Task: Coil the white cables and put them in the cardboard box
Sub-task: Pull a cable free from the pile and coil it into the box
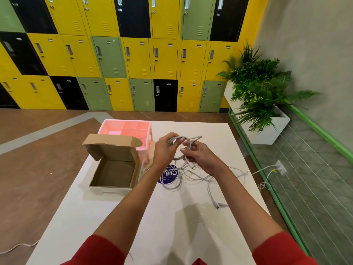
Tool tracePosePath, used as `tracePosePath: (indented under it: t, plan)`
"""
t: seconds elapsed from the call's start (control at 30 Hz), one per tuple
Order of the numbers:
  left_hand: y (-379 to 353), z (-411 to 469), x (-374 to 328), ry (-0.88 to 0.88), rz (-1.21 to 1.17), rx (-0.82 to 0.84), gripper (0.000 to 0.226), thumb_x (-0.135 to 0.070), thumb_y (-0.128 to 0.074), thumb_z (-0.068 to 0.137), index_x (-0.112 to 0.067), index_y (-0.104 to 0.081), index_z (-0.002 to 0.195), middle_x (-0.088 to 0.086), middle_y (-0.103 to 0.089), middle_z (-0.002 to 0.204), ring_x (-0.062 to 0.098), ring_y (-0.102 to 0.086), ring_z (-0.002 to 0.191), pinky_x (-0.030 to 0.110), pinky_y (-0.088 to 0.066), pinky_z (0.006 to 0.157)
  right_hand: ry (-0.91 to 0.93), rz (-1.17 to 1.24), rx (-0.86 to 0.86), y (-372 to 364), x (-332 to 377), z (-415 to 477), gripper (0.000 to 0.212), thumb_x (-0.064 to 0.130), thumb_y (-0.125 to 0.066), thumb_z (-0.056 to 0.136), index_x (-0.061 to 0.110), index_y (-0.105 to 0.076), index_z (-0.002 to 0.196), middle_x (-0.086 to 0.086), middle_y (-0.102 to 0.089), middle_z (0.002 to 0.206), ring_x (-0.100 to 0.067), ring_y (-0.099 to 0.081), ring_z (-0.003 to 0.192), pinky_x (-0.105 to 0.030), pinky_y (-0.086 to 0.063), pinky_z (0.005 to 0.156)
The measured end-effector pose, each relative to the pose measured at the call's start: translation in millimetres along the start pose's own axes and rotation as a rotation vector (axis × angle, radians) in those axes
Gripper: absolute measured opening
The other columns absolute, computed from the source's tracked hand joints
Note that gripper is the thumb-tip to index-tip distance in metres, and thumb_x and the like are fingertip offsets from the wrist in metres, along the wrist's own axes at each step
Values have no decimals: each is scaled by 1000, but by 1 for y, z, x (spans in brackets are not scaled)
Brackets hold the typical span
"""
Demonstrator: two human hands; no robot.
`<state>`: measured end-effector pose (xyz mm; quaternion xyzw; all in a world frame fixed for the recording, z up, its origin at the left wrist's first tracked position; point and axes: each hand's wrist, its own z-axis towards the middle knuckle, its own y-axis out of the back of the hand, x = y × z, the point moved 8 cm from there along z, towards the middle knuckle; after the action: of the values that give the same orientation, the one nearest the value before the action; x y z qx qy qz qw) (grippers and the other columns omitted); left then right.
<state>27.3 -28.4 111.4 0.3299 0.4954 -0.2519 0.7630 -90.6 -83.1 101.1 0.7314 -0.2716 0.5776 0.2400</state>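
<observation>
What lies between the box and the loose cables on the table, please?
Head view: the left forearm crosses the bare table strip between box and cables.

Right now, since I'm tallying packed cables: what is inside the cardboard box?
The cardboard box shows only bare brown floor; no cable is visible. Its near wall hides the floor's front strip.

A round purple sticker (171, 178) near the middle of the white table (172, 217) bears large white letters beginning "Cl". A forearm and white cables (188, 170) cover part of it. The smaller lines are illegible.
</observation>
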Motion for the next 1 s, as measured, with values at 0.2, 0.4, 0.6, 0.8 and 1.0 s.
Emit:
tracePosePath:
  t: [0.2, 0.4, 0.6, 0.8, 1.0]
  plan:
    - [7, -1, 1, 20, 14, -90, 15, -26, -69, 86, -12, -68, 84, -4, -68, 76, 5, -59, 70, 14, -42, 63, -107, 48, -48, 5, 5, -6, 62, -2, -74, 78, 2, -33, 124, -17, -65, 94, -21, -68, 69, -23, -56, 62]
    - [18, -1, -3, 14, 56, -228, 20, -26, -68, 87, -6, -69, 85, -4, -67, 75, 11, -57, 71, 12, -38, 60, -188, -7, 99, -1, 13, -12, 49, -4, -74, 77, 2, -40, 113, -16, -68, 76, -24, -70, 69, -30, -55, 75]
    - [26, -2, 3, 57, 49, -303, 23, -30, -68, 87, -7, -68, 87, -2, -68, 77, 15, -59, 73, 24, -43, 64, -54, -199, 268, -12, 17, -18, 25, -3, -72, 79, 0, -61, 101, -8, -67, 71, -26, -67, 74, -41, -50, 92]
    - [33, -6, 7, 82, 37, -362, 19, -28, -69, 87, -8, -68, 86, -5, -63, 73, 10, -54, 67, 10, -36, 57, 11, -221, 360, -15, 23, -29, 24, -6, -67, 82, -6, -60, 105, -19, -68, 81, -20, -70, 69, -27, -57, 76]
    - [44, 2, 5, 84, 16, -390, 13, -23, -68, 87, -16, -61, 79, -4, -60, 70, 15, -52, 70, 15, -34, 53, 41, -223, 397, -16, 27, -38, 23, -7, -64, 84, -5, -57, 105, -22, -68, 86, -17, -69, 65, -23, -55, 68]
